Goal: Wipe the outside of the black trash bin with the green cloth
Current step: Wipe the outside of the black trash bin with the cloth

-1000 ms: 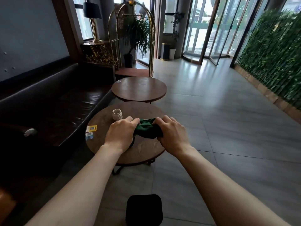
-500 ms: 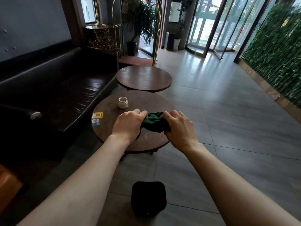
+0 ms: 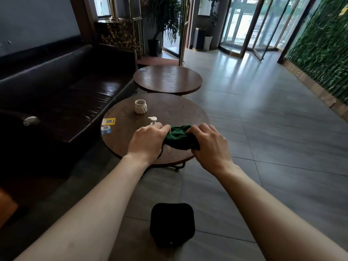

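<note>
The green cloth (image 3: 178,136) is bunched up between both hands, held above the near round table. My left hand (image 3: 147,141) grips its left end and my right hand (image 3: 209,146) grips its right end. The black trash bin (image 3: 172,224) stands on the tiled floor below my forearms, seen from above, apart from both hands. Much of the cloth is hidden inside my fingers.
The near round wooden table (image 3: 131,140) carries a white ribbed cup (image 3: 140,106), a white pump dispenser (image 3: 153,120) and small cards (image 3: 108,123). A second round table (image 3: 167,80) stands behind it. A dark leather sofa (image 3: 62,95) lines the left. Glass doors are at the back.
The view has tilted down, so the bin shows more fully. Both hands keep hold of the cloth and sit lower over the table. The pump dispenser has come into sight.
</note>
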`<action>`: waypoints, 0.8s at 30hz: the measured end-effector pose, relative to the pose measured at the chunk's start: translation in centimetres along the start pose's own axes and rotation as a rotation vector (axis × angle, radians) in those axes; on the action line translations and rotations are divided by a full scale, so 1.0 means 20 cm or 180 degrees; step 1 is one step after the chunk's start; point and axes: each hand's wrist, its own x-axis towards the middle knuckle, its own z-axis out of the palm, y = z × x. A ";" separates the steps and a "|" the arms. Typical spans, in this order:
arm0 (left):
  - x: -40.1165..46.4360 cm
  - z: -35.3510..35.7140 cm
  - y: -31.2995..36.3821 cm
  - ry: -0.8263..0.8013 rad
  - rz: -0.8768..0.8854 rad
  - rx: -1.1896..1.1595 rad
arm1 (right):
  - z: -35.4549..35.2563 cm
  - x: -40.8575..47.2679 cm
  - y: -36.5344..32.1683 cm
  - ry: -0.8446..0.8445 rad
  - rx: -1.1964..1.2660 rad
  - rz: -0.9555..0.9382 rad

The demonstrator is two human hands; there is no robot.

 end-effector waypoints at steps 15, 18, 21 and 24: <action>-0.28 1.14 -0.05 -0.0059 0.0055 -0.0075 | 1.11 -0.29 0.32 0.0042 0.0181 0.0145; -0.33 1.32 -0.05 -0.0092 0.0054 -0.0097 | 1.30 -0.34 0.37 0.0047 0.0237 0.0174; -0.35 1.49 -0.07 -0.0074 0.0074 -0.0117 | 1.47 -0.38 0.41 0.0060 0.0253 0.0221; -0.38 1.65 -0.09 -0.0027 0.0079 -0.0145 | 1.63 -0.40 0.44 0.0158 0.0286 0.0258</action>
